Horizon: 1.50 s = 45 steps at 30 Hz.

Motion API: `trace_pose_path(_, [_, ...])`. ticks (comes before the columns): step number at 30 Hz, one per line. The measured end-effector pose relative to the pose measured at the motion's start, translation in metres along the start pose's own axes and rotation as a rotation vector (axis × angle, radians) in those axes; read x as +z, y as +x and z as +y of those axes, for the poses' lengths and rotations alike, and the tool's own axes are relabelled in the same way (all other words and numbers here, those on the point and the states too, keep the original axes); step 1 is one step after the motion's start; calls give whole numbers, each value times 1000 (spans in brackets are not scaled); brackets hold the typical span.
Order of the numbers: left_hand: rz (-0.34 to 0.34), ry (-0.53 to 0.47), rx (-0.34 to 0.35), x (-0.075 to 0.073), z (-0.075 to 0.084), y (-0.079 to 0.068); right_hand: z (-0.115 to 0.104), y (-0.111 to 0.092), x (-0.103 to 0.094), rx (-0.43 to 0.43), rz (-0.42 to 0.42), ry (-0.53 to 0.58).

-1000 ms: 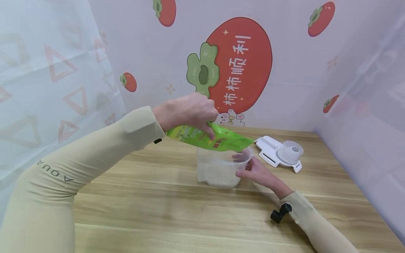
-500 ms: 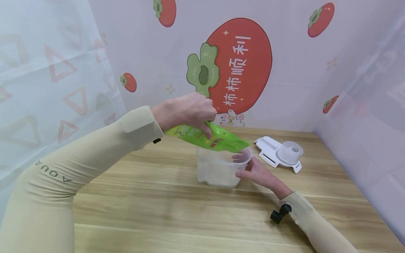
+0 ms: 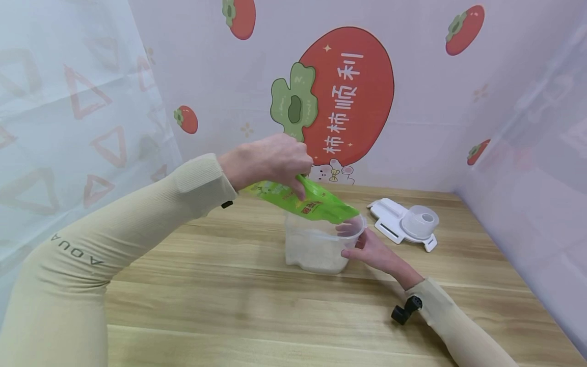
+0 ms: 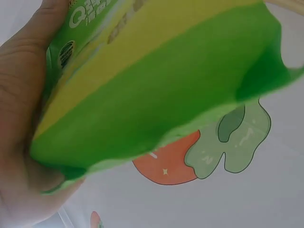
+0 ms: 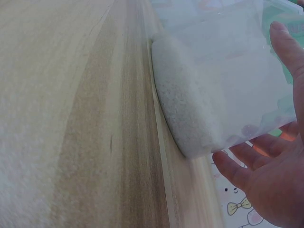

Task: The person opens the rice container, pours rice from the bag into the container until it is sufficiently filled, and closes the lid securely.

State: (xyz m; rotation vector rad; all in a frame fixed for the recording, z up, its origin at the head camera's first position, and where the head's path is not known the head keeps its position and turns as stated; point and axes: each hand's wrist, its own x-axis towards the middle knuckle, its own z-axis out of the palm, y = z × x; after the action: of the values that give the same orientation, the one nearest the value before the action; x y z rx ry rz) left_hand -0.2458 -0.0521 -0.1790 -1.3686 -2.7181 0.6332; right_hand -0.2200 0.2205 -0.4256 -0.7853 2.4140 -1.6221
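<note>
Left hand (image 3: 270, 160): grips green bag (image 3: 318, 205) — tilted over clear container (image 3: 316, 247)
Right hand (image 3: 375, 252): thumb and fingers round container's right side
Contents: white grains (image 5: 183, 102) — at bottom
White lid (image 3: 390, 216): on wooden table (image 3: 192, 300), right of container

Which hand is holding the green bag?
The left hand: it grips the green bag over the clear tub, while the right hand holds the tub's side instead.
</note>
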Motion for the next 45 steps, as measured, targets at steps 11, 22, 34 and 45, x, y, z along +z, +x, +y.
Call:
trace_pose_path(11, [16,20,-1,-1,1,-2,0,0,1,35,9,-37])
trace_pose_path(22, [41,59,17,-11,6,-3,-1,0,0,31,5,-29])
trace_pose_path(34, [17,31,2,-13,11,-1,-1,0,0,32,3,-29])
trace_pose_path(45, [25,16,22,-17,15,1,-3,-1,1,57,3,-29])
